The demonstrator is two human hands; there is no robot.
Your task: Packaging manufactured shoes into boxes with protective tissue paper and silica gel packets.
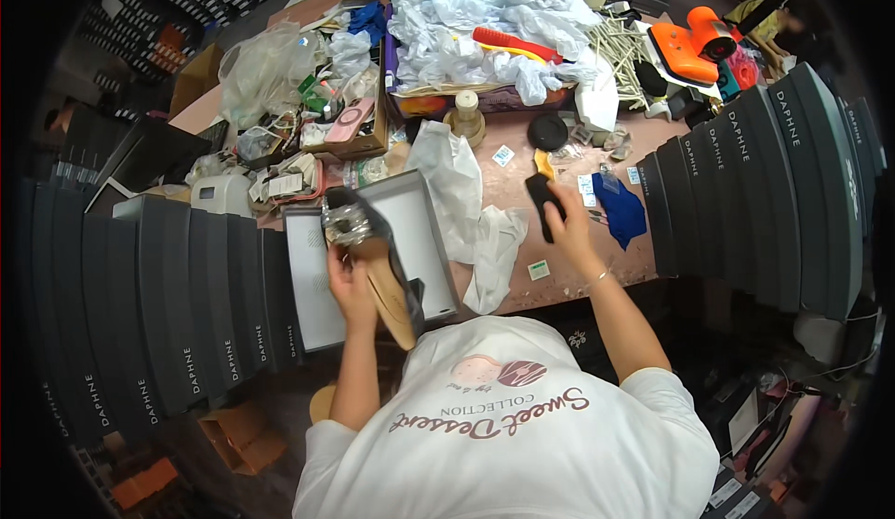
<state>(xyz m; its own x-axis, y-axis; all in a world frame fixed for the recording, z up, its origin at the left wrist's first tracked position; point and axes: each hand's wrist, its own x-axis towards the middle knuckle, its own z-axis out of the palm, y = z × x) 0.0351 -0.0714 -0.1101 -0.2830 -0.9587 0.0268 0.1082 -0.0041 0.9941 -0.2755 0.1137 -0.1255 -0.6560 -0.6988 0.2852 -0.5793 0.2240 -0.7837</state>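
Observation:
My left hand (351, 284) grips a shoe (390, 286) with a tan insole, dark sides and a glittery silver strap. The shoe is held tilted over an open grey shoebox (436, 256) with a white inside. In my right hand (574, 228) is a dark oblong object (540, 198), perhaps a brush; its underside is hidden. Just beyond it lies a small yellow-orange piece (543, 164). Crumpled white tissue paper (494, 253) spreads between the shoebox and my right hand. A blue cloth (620, 211) lies to the right of that hand.
Stacked dark shoeboxes flank me on the left (168, 286) and right (778, 183). At the back stand a box of crumpled white paper (438, 29), a bottle (467, 109) and an orange device (685, 51). A phone (351, 120) lies among clutter at the back left.

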